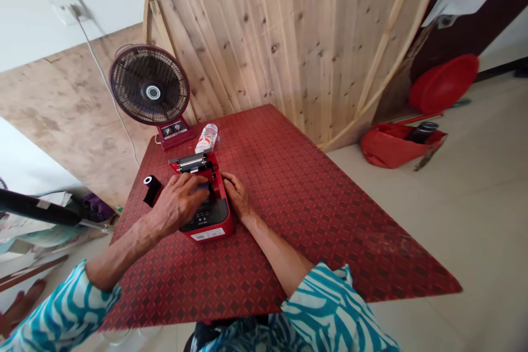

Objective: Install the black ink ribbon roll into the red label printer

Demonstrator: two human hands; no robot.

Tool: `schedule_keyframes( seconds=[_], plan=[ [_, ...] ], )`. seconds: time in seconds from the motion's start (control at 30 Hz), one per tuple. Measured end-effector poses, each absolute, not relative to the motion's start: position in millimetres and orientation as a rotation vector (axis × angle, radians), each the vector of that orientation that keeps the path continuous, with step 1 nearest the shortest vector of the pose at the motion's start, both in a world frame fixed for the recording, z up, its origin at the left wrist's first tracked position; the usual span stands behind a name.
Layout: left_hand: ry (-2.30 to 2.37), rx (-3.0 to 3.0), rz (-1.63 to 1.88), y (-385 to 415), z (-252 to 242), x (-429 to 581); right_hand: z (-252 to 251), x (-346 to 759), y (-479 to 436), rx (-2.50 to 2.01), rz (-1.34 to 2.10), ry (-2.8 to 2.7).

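A red and black label printer (218, 225) stands on the table with its lid (193, 161) raised at the back. My left hand (181, 201) reaches over it from the left, fingers bent down into the opened compartment. Something dark bluish shows under those fingertips, but I cannot make out what they hold. Against the printer's right side, my right hand (236, 193) steadies the body with curled fingers. Left of the printer lies a black roll (152, 188) with a white core, its loose end hanging toward me.
A plastic bottle (207, 137) lies behind the printer. At the table's far left corner stands a dark red fan (150, 88), its cord running to a wall socket (72, 10). The patterned red tabletop (313, 203) extends rightward. On the floor sits a red bag (383, 146).
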State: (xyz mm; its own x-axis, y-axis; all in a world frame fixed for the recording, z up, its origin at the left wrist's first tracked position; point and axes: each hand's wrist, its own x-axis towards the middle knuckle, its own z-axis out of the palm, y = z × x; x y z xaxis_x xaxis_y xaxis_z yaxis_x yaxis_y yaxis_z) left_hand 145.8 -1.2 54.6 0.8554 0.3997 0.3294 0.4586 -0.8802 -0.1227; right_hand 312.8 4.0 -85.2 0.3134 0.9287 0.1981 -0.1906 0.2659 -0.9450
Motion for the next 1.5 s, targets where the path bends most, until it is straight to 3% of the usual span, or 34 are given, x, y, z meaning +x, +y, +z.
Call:
schedule_keyframes(
  seconds=[0.43, 0.67, 1.0, 1.23, 1.5],
  plan=[
    [-1.349, -2.812, 0.117, 36.9, 39.6, 147.7, -88.0, 312.5, 6.4, -1.014, 0.91, -0.971],
    [-1.312, -2.873, 0.365, 36.0, 48.2, 168.4, -87.9, 313.1, 6.4, -1.034, 0.91, -0.982],
    [-1.295, -3.021, 0.346, 41.0, 45.4, 174.3, -88.2, 314.6, 6.5, -1.04, 0.912, -0.992],
    [-1.291, -3.096, 0.607, 52.0, 46.7, 178.8, -88.6, 314.1, 7.2, -1.035, 0.894, -1.0],
    [-1.315, -2.979, 0.244, 29.9, 51.8, 168.1, -89.2, 313.4, 7.5, -1.038, 0.885, -1.0]
  ],
)
